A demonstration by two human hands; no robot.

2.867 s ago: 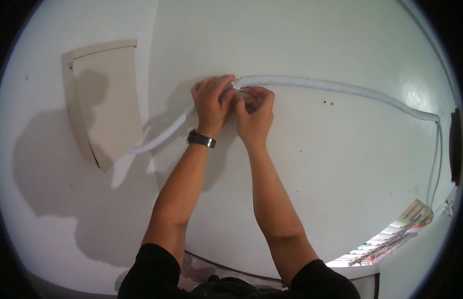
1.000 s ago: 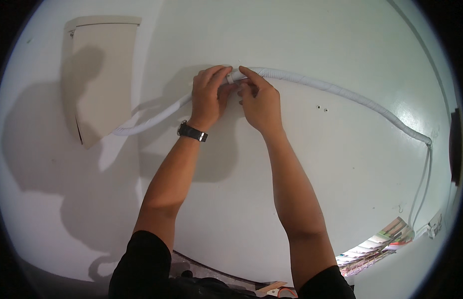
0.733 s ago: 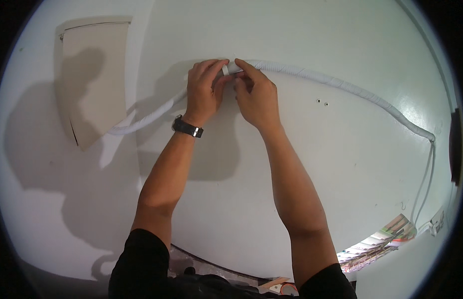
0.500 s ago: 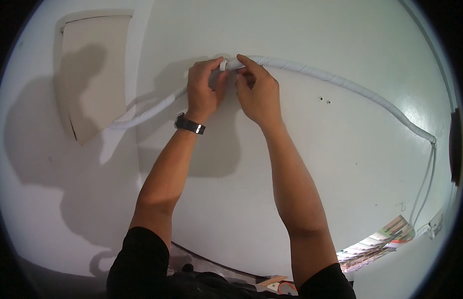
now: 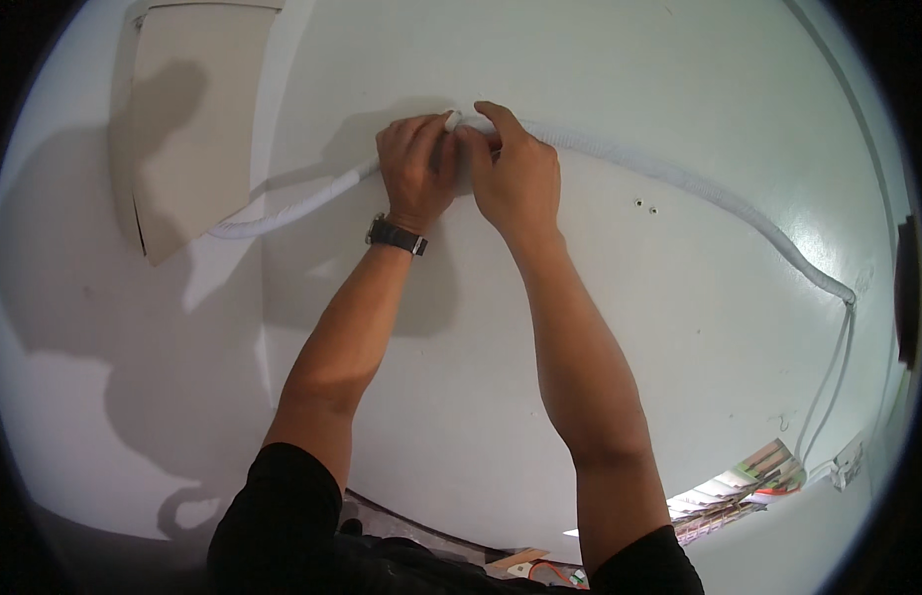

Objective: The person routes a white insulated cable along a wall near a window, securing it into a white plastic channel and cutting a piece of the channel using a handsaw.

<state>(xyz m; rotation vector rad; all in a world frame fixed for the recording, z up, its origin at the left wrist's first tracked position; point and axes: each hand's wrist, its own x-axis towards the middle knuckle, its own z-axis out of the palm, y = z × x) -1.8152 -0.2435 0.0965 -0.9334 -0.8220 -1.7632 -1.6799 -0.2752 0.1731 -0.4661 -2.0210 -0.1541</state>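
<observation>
A pipe [image 5: 669, 174] wrapped in white tape arches across the wall in front of me, its spiral seams showing. My left hand [image 5: 418, 169], with a black watch on the wrist, is closed round a small white tape roll [image 5: 452, 121] beside the pipe. The fingers cover most of that roll. Just to its right, my right hand [image 5: 516, 174] is curled at the pipe, index finger arched over the top and thumb below, near the left fingertips. The stretch of pipe between and behind both hands is partly hidden.
A beige panel or box [image 5: 198, 129] is on the left wall, where the pipe's left end meets it. Two thin cables [image 5: 828, 382] hang from the pipe's right end. Two small metal fittings [image 5: 645, 206] sit in the wall. Colourful printed sheets [image 5: 744, 491] lie at lower right.
My left hand has turned and closed further round the tape roll, which shifted slightly up and right. My right thumb has come closer to the left fingers. The view has shifted a little.
</observation>
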